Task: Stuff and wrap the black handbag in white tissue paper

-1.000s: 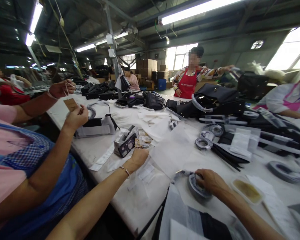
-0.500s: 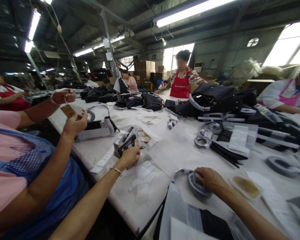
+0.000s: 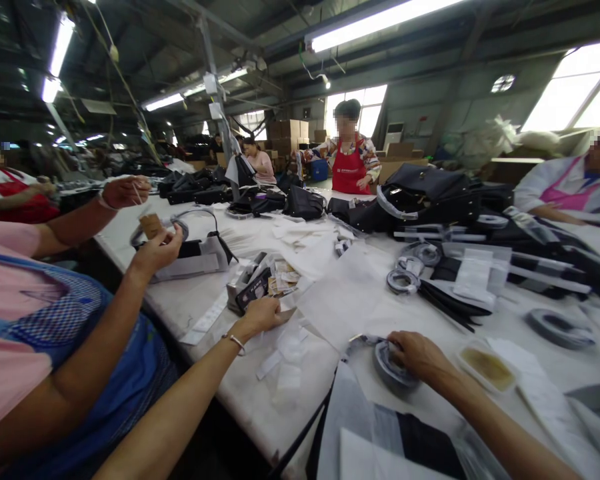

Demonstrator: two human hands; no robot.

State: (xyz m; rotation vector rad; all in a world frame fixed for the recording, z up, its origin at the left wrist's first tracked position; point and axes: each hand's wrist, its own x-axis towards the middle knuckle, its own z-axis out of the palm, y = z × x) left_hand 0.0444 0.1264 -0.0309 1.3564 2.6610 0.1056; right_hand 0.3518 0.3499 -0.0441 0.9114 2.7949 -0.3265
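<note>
My left hand is closed on a small tan tag, whose corner sticks out past the fingertips. Just beyond it stands a small open box with several tags beside it. Small clear plastic pieces lie below that hand. My right hand grips the edge of a coiled strap wrapped in grey film. This coil rests at the top of a black bag, partly covered by pale wrapping sheet.
At left a co-worker's hand holds a brown tag over another bag. A shallow dish of yellowish stuff sits right of my forearm. Black bags pile up behind more wrapped coils. White sheets cover the table's middle.
My left hand has drawn slightly back from the box, and a tan tag now shows in its fingers. My right hand stays on the coil. The co-worker's tag has turned.
</note>
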